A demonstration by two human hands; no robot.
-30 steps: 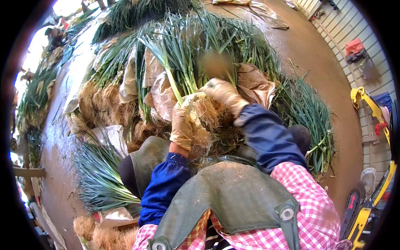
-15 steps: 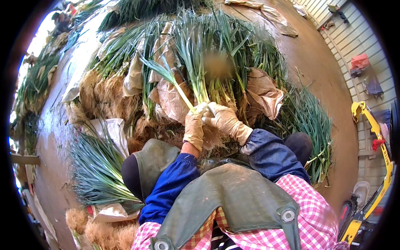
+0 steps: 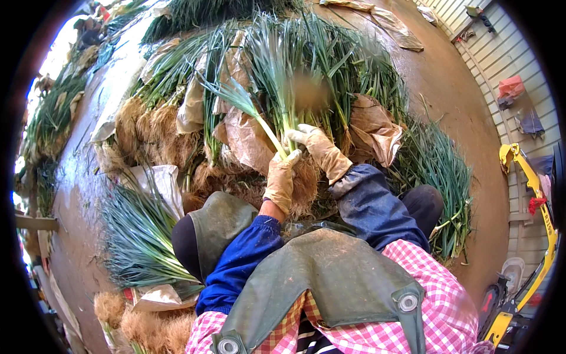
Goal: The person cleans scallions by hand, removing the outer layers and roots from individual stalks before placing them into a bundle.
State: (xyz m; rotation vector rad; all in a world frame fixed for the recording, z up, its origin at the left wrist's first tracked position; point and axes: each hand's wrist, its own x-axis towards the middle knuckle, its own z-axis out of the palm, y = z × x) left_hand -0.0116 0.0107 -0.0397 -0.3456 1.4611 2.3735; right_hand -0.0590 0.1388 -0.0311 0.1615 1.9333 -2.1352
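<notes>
In my gloved left hand, fingers closed, is the pale stem of a green onion whose leaves fan up and to the left. Slightly farther off and to the right, my gloved right hand has its fingers curled at the pale stems of other green onions. A shaggy clump of tan roots hangs below that hand. Beyond both hands spreads a big heap of green onions, leaves pointing away from me. A dark blur partly covers the heap.
Brown wrapping sheets lie among the heap. More green onions rest at my left and right. Bundles with bushy roots sit at lower left. A yellow jointed arm stands by the pale slatted wall at far right.
My hands have come apart: the right has moved up and away along the stems, the left slightly down. The green onion in my left hand has dropped a little to the right.
</notes>
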